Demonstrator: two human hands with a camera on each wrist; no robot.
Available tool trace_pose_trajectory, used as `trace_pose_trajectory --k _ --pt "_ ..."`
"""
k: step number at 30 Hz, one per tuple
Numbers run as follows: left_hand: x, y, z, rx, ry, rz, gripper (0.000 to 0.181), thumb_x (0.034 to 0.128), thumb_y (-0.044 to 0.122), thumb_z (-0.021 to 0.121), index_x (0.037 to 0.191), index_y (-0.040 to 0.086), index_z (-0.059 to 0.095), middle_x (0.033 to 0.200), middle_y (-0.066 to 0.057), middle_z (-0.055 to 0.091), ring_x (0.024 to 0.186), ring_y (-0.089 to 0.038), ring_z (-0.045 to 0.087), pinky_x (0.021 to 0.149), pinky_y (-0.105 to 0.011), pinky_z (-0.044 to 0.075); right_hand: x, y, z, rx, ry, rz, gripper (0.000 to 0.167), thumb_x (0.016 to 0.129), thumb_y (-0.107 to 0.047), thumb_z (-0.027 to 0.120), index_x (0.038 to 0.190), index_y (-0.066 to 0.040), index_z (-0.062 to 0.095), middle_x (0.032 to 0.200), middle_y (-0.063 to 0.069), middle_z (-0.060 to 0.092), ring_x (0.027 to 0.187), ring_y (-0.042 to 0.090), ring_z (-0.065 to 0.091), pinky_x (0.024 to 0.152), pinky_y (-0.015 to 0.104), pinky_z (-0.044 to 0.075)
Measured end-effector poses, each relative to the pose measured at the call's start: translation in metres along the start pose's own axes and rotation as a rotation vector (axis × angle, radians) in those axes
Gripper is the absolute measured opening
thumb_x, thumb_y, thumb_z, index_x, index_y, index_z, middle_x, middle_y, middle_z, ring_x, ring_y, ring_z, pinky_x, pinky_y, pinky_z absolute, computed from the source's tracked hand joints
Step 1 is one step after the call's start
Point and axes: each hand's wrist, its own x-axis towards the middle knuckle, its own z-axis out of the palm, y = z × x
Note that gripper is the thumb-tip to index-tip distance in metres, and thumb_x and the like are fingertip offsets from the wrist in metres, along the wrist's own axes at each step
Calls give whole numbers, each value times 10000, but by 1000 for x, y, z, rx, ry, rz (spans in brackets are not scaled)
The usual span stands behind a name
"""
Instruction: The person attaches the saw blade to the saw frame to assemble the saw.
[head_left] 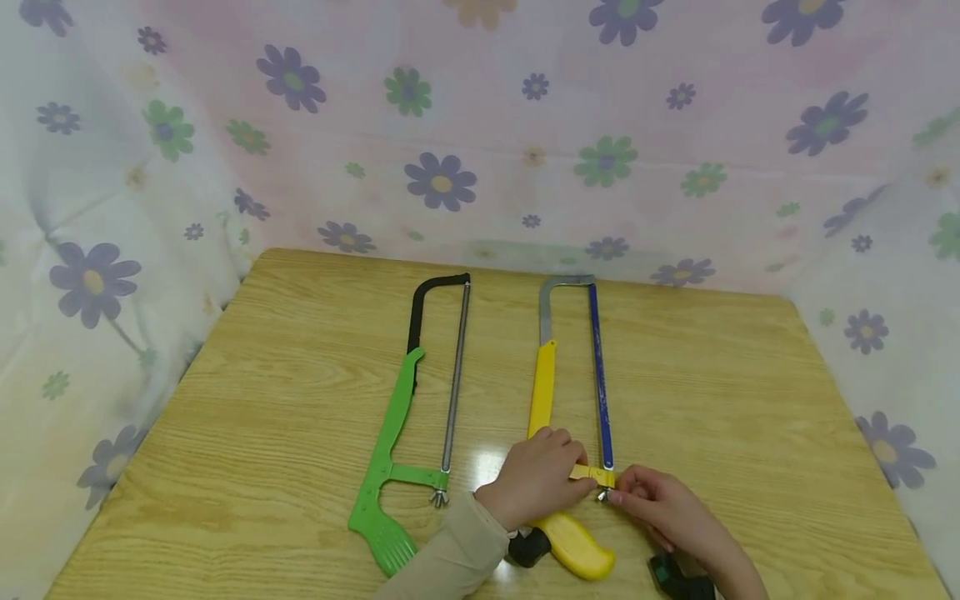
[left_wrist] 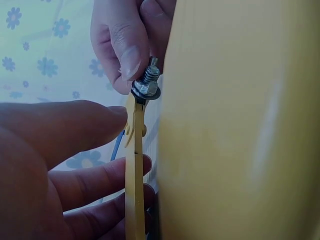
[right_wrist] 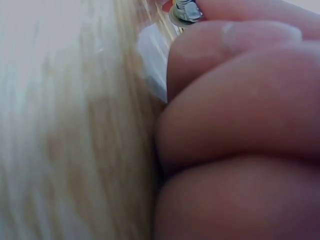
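A yellow-handled hacksaw [head_left: 542, 387] with a blue blade [head_left: 601, 375] lies on the table in the head view. My left hand [head_left: 536, 475] holds the yellow crossbar at its lower end; the left wrist view shows fingers curled behind the bar [left_wrist: 134, 175] and the thumb in front. At the bar's outer end, my right hand [head_left: 667, 508] pinches the wing nut [head_left: 603, 495] with thumb and fingertips. The threaded bolt [left_wrist: 150, 80] pokes out beside the right thumb in the left wrist view. Only part of this metal fastener [right_wrist: 186, 11] shows in the right wrist view.
A green hacksaw [head_left: 390, 425] with a black front frame and grey blade lies left of the yellow one, its own wing nut [head_left: 439, 497] at the lower end. Flowered cloth [head_left: 480, 125] surrounds the wooden table [head_left: 285, 375] at the back and sides.
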Motion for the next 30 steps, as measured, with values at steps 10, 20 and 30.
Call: trace_pose_trajectory --k 10,20,30 --pt "-1 0 1 5 -5 3 287 837 530 505 940 287 616 892 137 501 803 -44 447 564 -188 387 -1 2 -2 -13 -43 -2 356 877 -405 517 950 -67 605 491 -7 403 333 99 334 308 259 335" --pt "1 -1 1 18 1 0 287 836 539 500 942 297 613 904 138 508 810 -45 449 565 -190 392 -1 -1 -5 16 -78 -2 398 896 -419 472 954 -45 596 513 3 409 341 104 331 316 255 329" --pt "1 -1 1 10 -10 1 290 843 535 490 944 291 610 905 137 504 810 -46 445 571 -193 391 0 -1 -5 18 -95 -1 402 898 -422 466 921 -39 585 530 14 420 348 106 330 316 262 322"
